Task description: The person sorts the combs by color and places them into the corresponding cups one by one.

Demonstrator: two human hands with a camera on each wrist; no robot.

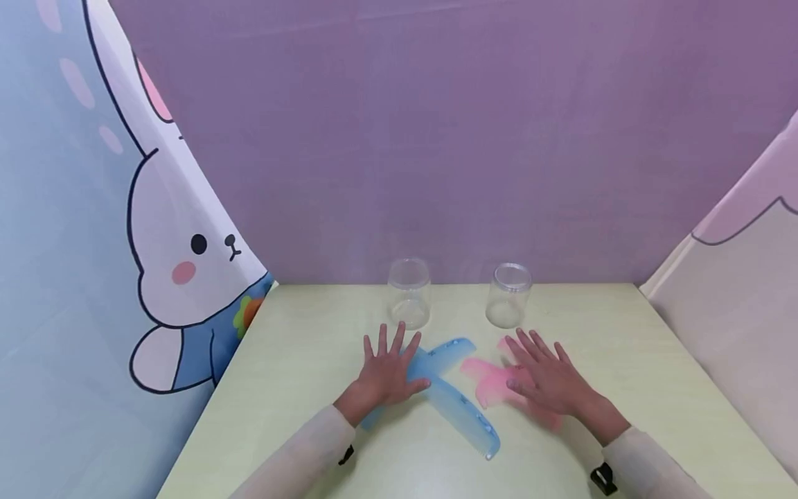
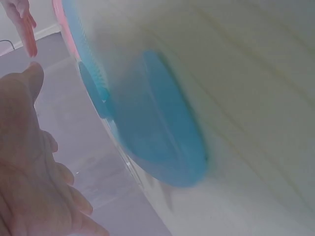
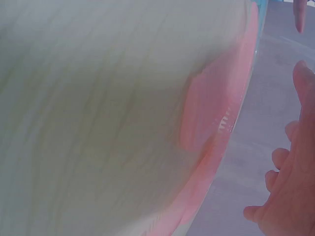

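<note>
My left hand is held palm down with spread fingers above two crossed blue combs. One blue comb slants toward the front right; the other blue comb points to the back right, its middle partly hidden. In the left wrist view a gap shows between the hand and a blue comb. Over overlapping pink combs my right hand is spread likewise, covering much of them. The right wrist view shows this hand apart from the pink comb. Neither hand holds anything.
Two clear cups stand near the table's back edge: the left cup beyond my left fingertips, the right cup beyond my right. A purple cloth rises behind the pale table, with printed cloth at the left.
</note>
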